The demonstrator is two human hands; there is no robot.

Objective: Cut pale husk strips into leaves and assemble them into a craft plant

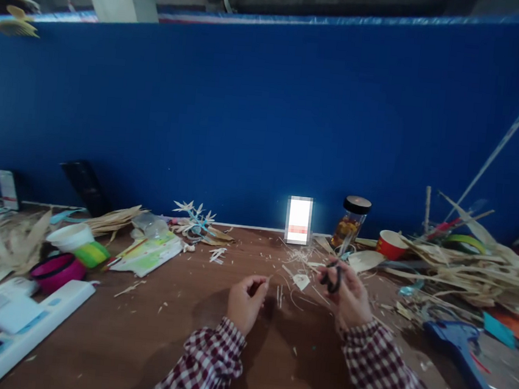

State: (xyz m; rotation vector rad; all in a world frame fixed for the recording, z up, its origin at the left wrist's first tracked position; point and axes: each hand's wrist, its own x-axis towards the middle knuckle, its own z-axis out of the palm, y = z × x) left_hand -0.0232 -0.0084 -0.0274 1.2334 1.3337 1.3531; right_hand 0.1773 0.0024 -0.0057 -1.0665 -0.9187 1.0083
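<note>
Evidently, both hands are busy with fine work above the littered brown surface point(162, 344). The fingers of the left hand point(246, 303) are pinched together at the tips, apparently on a pale sliver point(268, 278) held up in front of the person; most of it is hidden or too small to make out. The right hand point(353, 298) has its fingers clamped around the dark scissors point(334, 277), well apart from the left one, and the blades cannot be made out clearly.

So slight a piece could easily slip, since only the fingertips grip it; if dropped, it might vanish among the similar pale shavings point(299, 256). Too hard a pinch could split it, and a badly angled cut might catch a fingertip. Just behind the right hand stands the lidded jar point(351, 221), which a careless swing might knock over. Nearer the person, the right sleeve point(383, 365) could brush the blue glue gun point(459, 354); whether that is hot cannot be told.
</note>
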